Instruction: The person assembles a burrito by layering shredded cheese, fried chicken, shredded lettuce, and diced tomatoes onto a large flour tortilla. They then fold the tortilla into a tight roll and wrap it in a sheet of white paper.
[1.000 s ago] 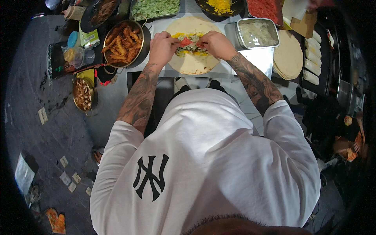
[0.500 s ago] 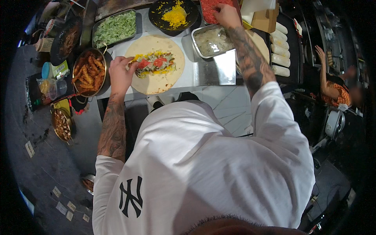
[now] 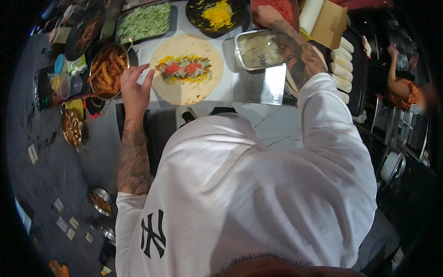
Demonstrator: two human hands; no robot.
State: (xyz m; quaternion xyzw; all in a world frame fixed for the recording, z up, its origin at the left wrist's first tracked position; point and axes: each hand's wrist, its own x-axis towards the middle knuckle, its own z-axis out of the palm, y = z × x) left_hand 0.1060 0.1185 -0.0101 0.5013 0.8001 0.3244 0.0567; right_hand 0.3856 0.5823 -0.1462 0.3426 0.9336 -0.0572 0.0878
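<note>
A flat round tortilla lies on the white work surface, with a band of filling across it: shredded greens, yellow shreds, brown pieces and two red heaps. My left hand hovers by the tortilla's left edge, thumb and fingers apart, with nothing in it. At the far side, my right hand reaches into a tray of red diced food. Its fingertips are hidden there, so any hold is not visible. My right forearm passes over the side of a metal tray of pale shreds.
A tray of shredded greens and a black bowl of yellow shreds stand behind the tortilla. Left is a pan of browned strips. Rolled wraps line a dark tray at right, beside a cardboard box. Another person is far right.
My left hand has drawn back from the filling, and its fingers have spread. My right hand is still at the red tray. The whole view has shifted slightly.
</note>
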